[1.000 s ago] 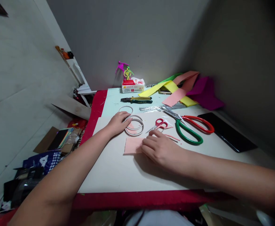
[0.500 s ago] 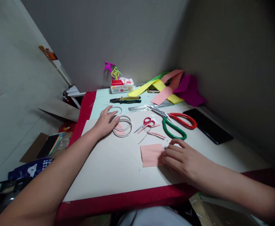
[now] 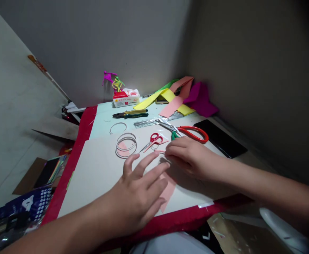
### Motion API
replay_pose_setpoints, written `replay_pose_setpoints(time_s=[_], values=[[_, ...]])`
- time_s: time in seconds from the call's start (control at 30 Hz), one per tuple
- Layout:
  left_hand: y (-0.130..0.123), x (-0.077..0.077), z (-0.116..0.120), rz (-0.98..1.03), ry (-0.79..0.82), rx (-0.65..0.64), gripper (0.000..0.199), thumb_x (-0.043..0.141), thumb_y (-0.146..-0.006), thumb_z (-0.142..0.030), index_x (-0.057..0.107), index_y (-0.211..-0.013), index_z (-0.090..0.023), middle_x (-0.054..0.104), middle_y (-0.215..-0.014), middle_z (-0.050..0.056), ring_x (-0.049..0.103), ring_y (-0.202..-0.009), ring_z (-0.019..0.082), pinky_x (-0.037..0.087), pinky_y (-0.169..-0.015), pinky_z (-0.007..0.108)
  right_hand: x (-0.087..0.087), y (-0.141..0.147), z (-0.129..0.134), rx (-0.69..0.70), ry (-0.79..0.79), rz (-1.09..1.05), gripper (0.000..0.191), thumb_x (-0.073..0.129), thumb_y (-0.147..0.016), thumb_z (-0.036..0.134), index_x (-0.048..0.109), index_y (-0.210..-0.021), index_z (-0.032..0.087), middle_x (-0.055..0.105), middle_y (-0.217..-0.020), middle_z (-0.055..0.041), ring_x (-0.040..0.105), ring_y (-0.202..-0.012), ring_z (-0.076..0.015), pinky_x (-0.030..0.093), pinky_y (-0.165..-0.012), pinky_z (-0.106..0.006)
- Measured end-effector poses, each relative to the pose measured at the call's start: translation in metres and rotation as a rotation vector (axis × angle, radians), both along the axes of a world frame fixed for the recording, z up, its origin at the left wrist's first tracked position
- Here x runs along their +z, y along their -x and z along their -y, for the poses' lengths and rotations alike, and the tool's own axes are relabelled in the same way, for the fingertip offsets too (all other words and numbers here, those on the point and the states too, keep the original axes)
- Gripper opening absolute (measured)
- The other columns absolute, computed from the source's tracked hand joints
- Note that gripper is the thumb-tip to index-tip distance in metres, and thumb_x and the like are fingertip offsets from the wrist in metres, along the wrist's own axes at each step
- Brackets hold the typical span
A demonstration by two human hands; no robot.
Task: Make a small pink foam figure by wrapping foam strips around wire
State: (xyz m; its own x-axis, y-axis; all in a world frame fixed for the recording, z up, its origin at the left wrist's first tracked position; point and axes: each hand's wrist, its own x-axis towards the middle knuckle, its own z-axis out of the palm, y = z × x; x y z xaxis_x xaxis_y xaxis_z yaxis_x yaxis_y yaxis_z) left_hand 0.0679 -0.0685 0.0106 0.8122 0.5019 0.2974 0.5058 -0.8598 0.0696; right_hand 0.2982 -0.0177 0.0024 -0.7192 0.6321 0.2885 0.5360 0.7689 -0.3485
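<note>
Fingers (image 3: pixel 158 173) of the left hand (image 3: pixel 135 197) spread apart above pink paper (image 3: pixel 170 187); the right hand (image 3: pixel 190 155) curls at a thin pink strip (image 3: pixel 160 151), its grip unclear.
That strip lies mid-worktop (image 3: pixel 88 176), long axis left to right; the paper slants toward the near red edge (image 3: pixel 182 212). Small scissors (image 3: pixel 154 140), tips near-left, and large scissors (image 3: pixel 172 128) crowd the far side, wire rings (image 3: pixel 115 147) the far left, a black phone (image 3: pixel 220 137) the right. Pale surface stretches left of the left hand.
</note>
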Motion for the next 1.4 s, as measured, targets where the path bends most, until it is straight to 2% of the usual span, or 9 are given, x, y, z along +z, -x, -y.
replay_pose_setpoints(time_s=[0.17, 0.27, 0.37, 0.47, 0.63, 0.77, 1.03, 1.23, 1.4], values=[[0.006, -0.02, 0.009, 0.036, 0.07, 0.016, 0.021, 0.05, -0.094, -0.027, 0.064, -0.11, -0.021, 0.064, -0.129, 0.001, 0.031, -0.137, 0.029, 0.008, -0.106, 0.05, -0.007, 0.008, -0.003, 0.357, 0.079, 0.088, 0.018, 0.054, -0.088, 0.017, 0.066, -0.102, 0.016, 0.068, -0.1, -0.0078, 0.057, -0.096, -0.0199, 0.04, -0.089, -0.036], [0.013, -0.028, 0.008, 0.071, 0.071, 0.083, 0.022, 0.052, -0.093, -0.028, 0.064, -0.11, -0.022, 0.061, -0.133, 0.003, 0.034, -0.135, 0.03, 0.009, -0.106, 0.053, -0.023, 0.013, 0.009, 0.239, 0.046, 0.075, 0.021, 0.049, -0.093, 0.021, 0.065, -0.106, 0.016, 0.065, -0.107, -0.009, 0.056, -0.1, -0.0209, 0.04, -0.092, -0.039], [0.015, -0.034, 0.004, 0.075, 0.103, 0.174, 0.023, 0.051, -0.093, -0.026, 0.065, -0.109, -0.022, 0.06, -0.133, 0.006, 0.034, -0.134, 0.034, 0.015, -0.103, 0.057, -0.035, 0.019, 0.023, -0.027, -0.049, 0.044, 0.024, 0.047, -0.093, 0.018, 0.064, -0.108, 0.013, 0.064, -0.106, -0.012, 0.054, -0.099, -0.0234, 0.041, -0.087, -0.041], [0.015, -0.041, 0.0, 0.092, 0.141, 0.231, 0.024, 0.05, -0.092, -0.025, 0.065, -0.11, -0.022, 0.061, -0.13, 0.007, 0.035, -0.131, 0.035, 0.018, -0.102, 0.059, -0.033, 0.024, 0.022, -0.028, -0.07, 0.059, 0.018, 0.05, -0.091, 0.019, 0.066, -0.096, 0.014, 0.066, -0.1, -0.0102, 0.055, -0.09, -0.0219, 0.04, -0.083, -0.039], [0.015, -0.049, -0.001, 0.115, 0.182, 0.294, 0.023, 0.053, -0.088, -0.022, 0.067, -0.106, -0.028, 0.062, -0.128, 0.005, 0.034, -0.131, 0.037, 0.02, -0.099, 0.063, -0.015, 0.019, -0.034, -0.141, -0.109, 0.072, 0.018, 0.051, -0.089, 0.013, 0.07, -0.091, 0.014, 0.068, -0.091, -0.0104, 0.058, -0.085, -0.0204, 0.04, -0.075, -0.033], [0.018, -0.05, 0.0, 0.134, 0.188, 0.32, 0.024, 0.055, -0.087, -0.022, 0.067, -0.106, -0.031, 0.059, -0.132, 0.004, 0.033, -0.131, 0.037, 0.021, -0.099, 0.064, -0.014, 0.015, -0.085, -0.072, -0.09, 0.149, 0.021, 0.054, -0.087, 0.011, 0.074, -0.092, 0.016, 0.068, -0.089, -0.0093, 0.058, -0.083, -0.0189, 0.04, -0.074, -0.03], [0.02, -0.048, -0.002, 0.153, 0.253, 0.35, 0.026, 0.057, -0.087, -0.023, 0.068, -0.108, -0.033, 0.053, -0.137, 0.006, 0.027, -0.134, 0.038, 0.022, -0.1, 0.066, -0.018, 0.025, -0.11, -0.03, -0.107, 0.235, 0.014, 0.062, -0.071, 0.01, 0.072, -0.08, 0.014, 0.067, -0.086, -0.0095, 0.056, -0.084, -0.0218, 0.04, -0.075, -0.031], [0.021, -0.051, -0.003, 0.204, 0.282, 0.363, 0.021, 0.061, -0.085, -0.027, 0.072, -0.102, -0.034, 0.055, -0.136, 0.004, 0.028, -0.133, 0.039, 0.025, -0.098, 0.068, 0.01, 0.01, -0.093, -0.212, -0.157, 0.089, 0.01, 0.058, -0.079, 0.015, 0.065, -0.085, 0.011, 0.064, -0.098, -0.0149, 0.059, -0.089, -0.0243, 0.044, -0.073, -0.033], [0.023, -0.054, -0.008, 0.212, 0.307, 0.367, 0.024, 0.069, -0.079, -0.027, 0.072, -0.102, -0.034, 0.06, -0.132, 0.003, 0.031, -0.131, 0.04, 0.025, -0.098, 0.069, 0.021, -0.004, -0.035, 0.069, 0.129, -0.049, 0.009, 0.061, -0.084, 0.019, 0.065, -0.092, 0.019, 0.064, -0.104, -0.0077, 0.06, -0.095, -0.0171, 0.048, -0.082, -0.027]])
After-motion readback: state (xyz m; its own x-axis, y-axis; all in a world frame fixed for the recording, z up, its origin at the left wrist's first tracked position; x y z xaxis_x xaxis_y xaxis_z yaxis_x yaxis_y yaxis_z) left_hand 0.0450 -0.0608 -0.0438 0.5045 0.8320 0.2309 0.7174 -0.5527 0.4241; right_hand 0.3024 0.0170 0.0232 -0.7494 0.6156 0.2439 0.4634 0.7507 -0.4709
